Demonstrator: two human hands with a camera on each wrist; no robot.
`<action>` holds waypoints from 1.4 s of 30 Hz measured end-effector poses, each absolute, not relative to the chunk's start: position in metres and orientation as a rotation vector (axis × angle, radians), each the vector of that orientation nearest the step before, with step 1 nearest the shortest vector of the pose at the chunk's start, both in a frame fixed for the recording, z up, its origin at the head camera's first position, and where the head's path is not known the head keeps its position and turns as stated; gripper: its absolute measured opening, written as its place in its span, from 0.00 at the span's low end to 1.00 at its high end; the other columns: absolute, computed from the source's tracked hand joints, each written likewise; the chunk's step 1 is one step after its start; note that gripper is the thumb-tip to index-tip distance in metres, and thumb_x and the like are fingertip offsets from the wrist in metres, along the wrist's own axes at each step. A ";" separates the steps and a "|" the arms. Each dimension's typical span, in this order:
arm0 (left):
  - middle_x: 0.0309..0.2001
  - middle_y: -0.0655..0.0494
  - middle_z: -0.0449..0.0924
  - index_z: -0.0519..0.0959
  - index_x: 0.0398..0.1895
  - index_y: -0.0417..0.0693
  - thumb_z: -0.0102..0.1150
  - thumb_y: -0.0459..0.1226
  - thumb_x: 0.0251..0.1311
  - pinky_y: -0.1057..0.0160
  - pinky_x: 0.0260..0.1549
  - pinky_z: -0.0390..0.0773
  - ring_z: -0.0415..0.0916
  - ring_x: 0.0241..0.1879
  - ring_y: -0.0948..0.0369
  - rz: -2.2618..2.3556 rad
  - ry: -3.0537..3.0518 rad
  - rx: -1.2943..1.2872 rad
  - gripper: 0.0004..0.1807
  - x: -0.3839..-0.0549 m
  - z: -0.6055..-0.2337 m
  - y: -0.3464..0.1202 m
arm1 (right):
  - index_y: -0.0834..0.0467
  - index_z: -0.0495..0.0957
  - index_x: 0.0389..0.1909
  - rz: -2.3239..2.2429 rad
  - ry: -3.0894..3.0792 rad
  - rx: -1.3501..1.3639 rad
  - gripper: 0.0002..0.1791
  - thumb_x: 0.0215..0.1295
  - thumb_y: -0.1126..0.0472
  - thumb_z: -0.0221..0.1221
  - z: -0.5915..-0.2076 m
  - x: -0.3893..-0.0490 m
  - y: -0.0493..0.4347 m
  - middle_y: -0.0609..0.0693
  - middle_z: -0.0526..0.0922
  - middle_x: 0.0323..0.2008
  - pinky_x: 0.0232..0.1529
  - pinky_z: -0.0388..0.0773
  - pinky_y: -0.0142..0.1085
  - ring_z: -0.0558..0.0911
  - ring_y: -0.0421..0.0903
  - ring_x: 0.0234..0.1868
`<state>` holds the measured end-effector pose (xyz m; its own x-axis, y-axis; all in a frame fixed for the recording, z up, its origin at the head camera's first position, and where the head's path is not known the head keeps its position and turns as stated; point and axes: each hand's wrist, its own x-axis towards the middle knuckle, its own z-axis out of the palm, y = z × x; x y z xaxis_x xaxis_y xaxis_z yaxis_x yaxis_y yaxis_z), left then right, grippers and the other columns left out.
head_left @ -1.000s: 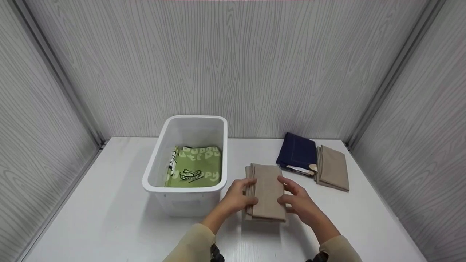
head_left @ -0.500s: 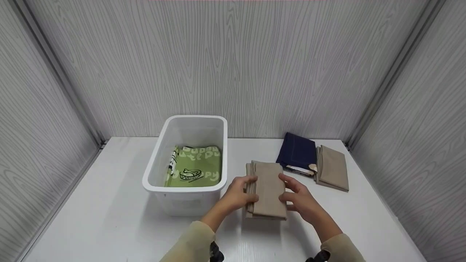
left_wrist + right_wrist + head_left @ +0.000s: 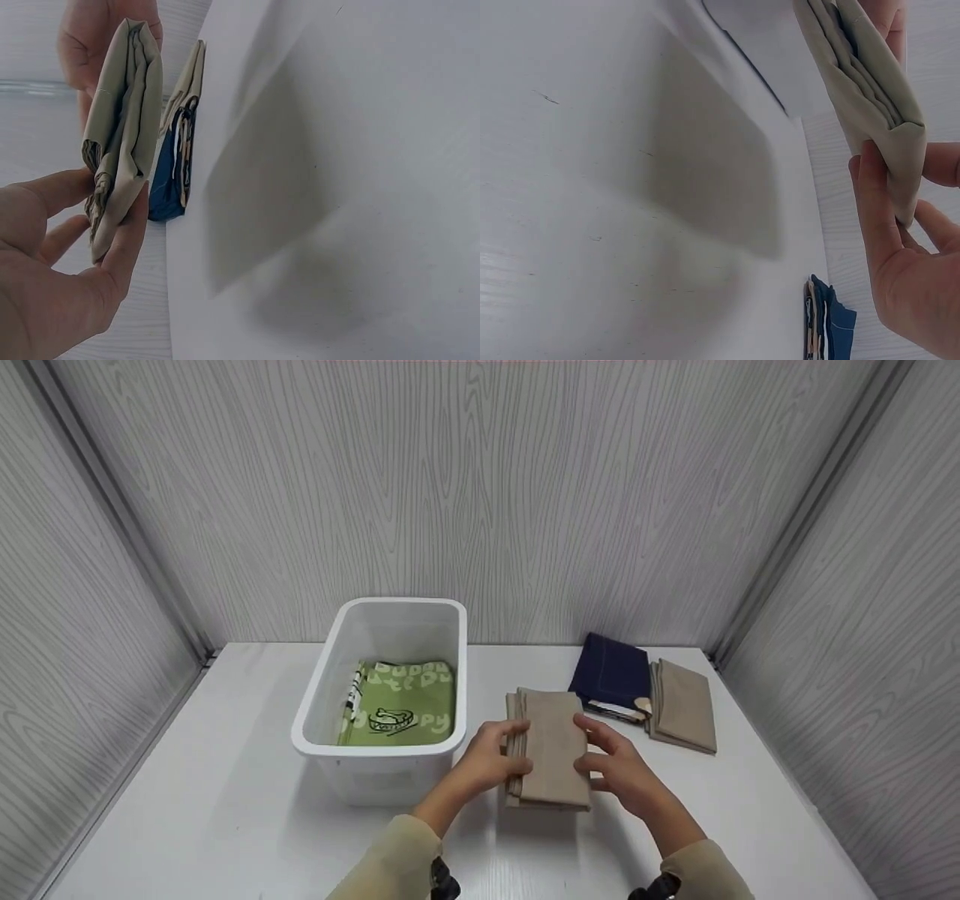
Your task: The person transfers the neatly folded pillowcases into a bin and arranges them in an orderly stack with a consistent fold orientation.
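Observation:
A folded beige cloth is held between both hands, raised off the table, its layered folds showing at the left edge. My left hand pinches its left side, thumb and fingers on opposite faces, as the left wrist view shows on the cloth. On the other side, my right hand pinches the right edge; in the right wrist view its fingers lie along the underside of the cloth. To the left stands a white plastic bin with a folded green printed cloth lying inside it.
Behind my right hand, a folded navy cloth lies against a second folded beige cloth, both flat on the white table. Grey wood-grain panels enclose the back and both sides.
Both hands have shifted slightly away from me with the beige cloth between them. The bin and the cloths at the right have stayed put.

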<state>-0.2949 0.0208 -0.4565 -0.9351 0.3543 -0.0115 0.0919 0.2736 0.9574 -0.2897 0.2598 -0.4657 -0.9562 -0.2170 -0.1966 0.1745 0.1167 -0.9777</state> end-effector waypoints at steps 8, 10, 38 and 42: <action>0.68 0.43 0.68 0.70 0.69 0.41 0.66 0.28 0.54 0.54 0.51 0.81 0.74 0.59 0.45 1.724 2.333 0.424 0.36 -0.294 -0.450 0.022 | 0.47 0.61 0.76 -1.924 2.105 -0.053 0.44 0.56 0.71 0.60 -0.459 -0.289 0.262 0.56 0.61 0.73 0.45 0.83 0.47 0.76 0.53 0.58; 0.68 0.43 0.68 0.70 0.70 0.41 0.66 0.28 0.54 0.54 0.50 0.81 0.75 0.58 0.46 1.731 2.325 0.428 0.36 -0.292 -0.448 0.022 | 0.47 0.60 0.76 -1.927 2.106 -0.056 0.44 0.56 0.71 0.60 -0.458 -0.289 0.263 0.56 0.61 0.73 0.45 0.83 0.47 0.75 0.53 0.58; 0.65 0.42 0.64 0.71 0.69 0.45 0.67 0.31 0.54 0.56 0.51 0.80 0.76 0.54 0.48 1.686 2.437 0.458 0.35 -0.291 -0.423 0.020 | 0.47 0.61 0.76 -1.972 2.107 -0.127 0.45 0.56 0.72 0.60 -0.434 -0.289 0.263 0.53 0.61 0.73 0.49 0.83 0.49 0.72 0.54 0.63; 0.65 0.40 0.64 0.72 0.68 0.43 0.66 0.30 0.53 0.56 0.50 0.81 0.75 0.54 0.48 1.689 2.452 0.489 0.35 -0.290 -0.418 0.020 | 0.46 0.60 0.76 -1.956 2.119 -0.146 0.44 0.58 0.72 0.60 -0.430 -0.288 0.263 0.53 0.61 0.73 0.49 0.82 0.48 0.71 0.54 0.64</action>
<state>-0.2897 0.0196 -0.4181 -0.9399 0.3320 0.0797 0.1929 0.3236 0.9263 -0.2883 0.2625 -0.4299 -0.9628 -0.2432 -0.1173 0.0975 0.0920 -0.9910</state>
